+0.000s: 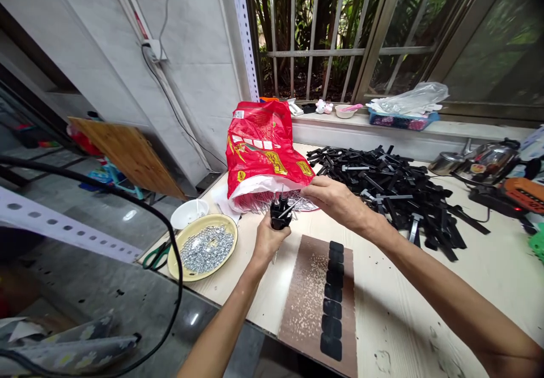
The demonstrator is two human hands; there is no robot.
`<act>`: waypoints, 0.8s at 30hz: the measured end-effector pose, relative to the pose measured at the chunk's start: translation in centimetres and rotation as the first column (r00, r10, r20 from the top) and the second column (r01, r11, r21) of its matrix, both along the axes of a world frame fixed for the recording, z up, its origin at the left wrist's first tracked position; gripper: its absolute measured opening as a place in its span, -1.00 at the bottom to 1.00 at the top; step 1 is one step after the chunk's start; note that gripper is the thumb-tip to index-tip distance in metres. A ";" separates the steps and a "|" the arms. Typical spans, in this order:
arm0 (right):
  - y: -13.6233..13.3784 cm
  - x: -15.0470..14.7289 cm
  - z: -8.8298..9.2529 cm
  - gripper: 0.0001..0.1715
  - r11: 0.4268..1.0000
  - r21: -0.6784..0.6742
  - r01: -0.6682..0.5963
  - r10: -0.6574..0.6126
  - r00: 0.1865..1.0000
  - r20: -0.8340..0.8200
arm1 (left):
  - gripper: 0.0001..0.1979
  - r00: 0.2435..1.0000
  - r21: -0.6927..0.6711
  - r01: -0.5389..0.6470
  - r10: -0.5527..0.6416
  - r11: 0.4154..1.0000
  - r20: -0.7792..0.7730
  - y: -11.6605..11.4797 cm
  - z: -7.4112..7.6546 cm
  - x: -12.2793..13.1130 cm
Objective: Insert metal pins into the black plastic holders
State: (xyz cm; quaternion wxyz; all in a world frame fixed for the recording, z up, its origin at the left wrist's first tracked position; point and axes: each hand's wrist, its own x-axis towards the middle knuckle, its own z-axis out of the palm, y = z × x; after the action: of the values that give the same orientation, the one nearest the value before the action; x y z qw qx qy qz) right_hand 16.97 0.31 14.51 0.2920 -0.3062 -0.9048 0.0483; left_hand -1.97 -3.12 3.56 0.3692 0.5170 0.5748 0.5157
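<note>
My left hand (267, 239) is wrapped round a bundle of black plastic parts (280, 215), with thin metal rods standing out of it. My right hand (334, 198) is beside the bundle, its fingers pinched at the outer end of a slanting thin metal rod (290, 208). Just behind both hands lies a red plastic bag (263, 151), its mouth facing me and many thin metal rods (251, 201) inside. On the left, a yellow oval dish (232, 242) holds a heap of small shiny metal pieces (208, 249).
A large pile of black plastic parts (382, 179) covers the back right. A brown board (297, 287) bears a row of black rounded pads (332, 310). Scissors (157, 256) and a white bowl (182, 215) sit at the left edge. A kettle (488, 160) stands far right.
</note>
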 end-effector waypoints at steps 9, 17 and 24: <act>-0.2 -0.8 1.3 -0.71 0.975 -0.035 -0.221 0.221 0.975 0.003 | -0.74 0.992 -0.059 0.069 -0.063 0.996 0.105 0.4 0.5 1.1; 0.4 -0.5 -2.2 -0.57 0.953 -0.304 0.015 -0.182 0.827 -0.531 | -0.69 0.687 -0.153 0.457 -0.238 0.876 0.687 -0.2 3.0 1.6; -2.1 -2.6 -8.0 -0.27 0.588 -0.727 -0.354 -0.357 0.693 -0.626 | -0.50 0.511 -0.150 0.723 -0.376 0.674 0.773 0.2 2.6 2.4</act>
State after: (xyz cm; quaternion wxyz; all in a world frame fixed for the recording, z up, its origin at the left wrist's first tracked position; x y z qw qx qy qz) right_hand 14.38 -1.81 6.55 0.4491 -0.3598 -0.5875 0.5690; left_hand 0.47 -2.89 6.20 0.8121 0.3440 0.2960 0.3667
